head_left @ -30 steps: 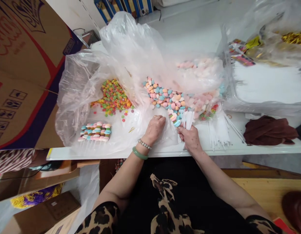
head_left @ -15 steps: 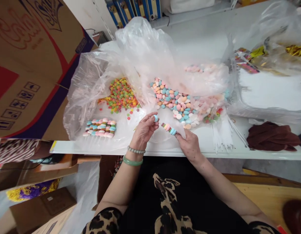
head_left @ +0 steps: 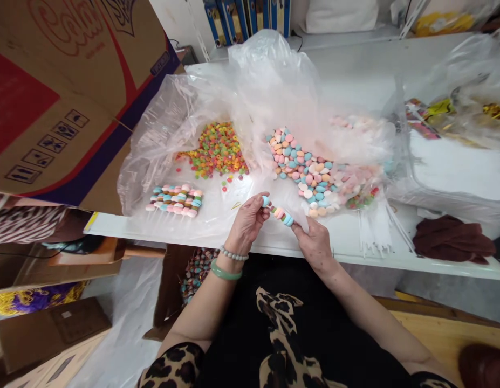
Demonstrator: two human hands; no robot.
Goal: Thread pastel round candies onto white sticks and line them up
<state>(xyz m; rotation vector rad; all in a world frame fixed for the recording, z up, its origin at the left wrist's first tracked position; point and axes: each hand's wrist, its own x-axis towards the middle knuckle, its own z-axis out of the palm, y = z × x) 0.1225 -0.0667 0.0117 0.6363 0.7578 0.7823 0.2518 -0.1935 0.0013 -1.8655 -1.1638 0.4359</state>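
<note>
My left hand [head_left: 250, 216] pinches a light blue candy [head_left: 265, 201] between thumb and fingertips, right at the end of a candy skewer. That candy skewer [head_left: 280, 214] carries pink, yellowish, green, brown and blue candies in a row. Its near end is in my right hand [head_left: 314, 241], with the fingers closed round it; the stick itself is mostly hidden. Beyond my hands lies a heap of pastel candies [head_left: 298, 167] in a clear plastic bag. Small bright ring candies [head_left: 221, 151] are piled to the left. Several finished-looking candy skewers [head_left: 175, 200] lie side by side at the left.
White sticks [head_left: 373, 234] lie at the table's front right, beside a dark brown cloth [head_left: 454, 238]. A large printed cardboard box [head_left: 83, 102] stands at the left. Behind are crumpled plastic bags [head_left: 274, 70]. Below the table edge, an open box holds many colourful pieces [head_left: 199, 272].
My left hand has brought the blue candy up to the skewer's tip, closing the gap between them. My right hand still holds the skewer. The whole view has shifted slightly.
</note>
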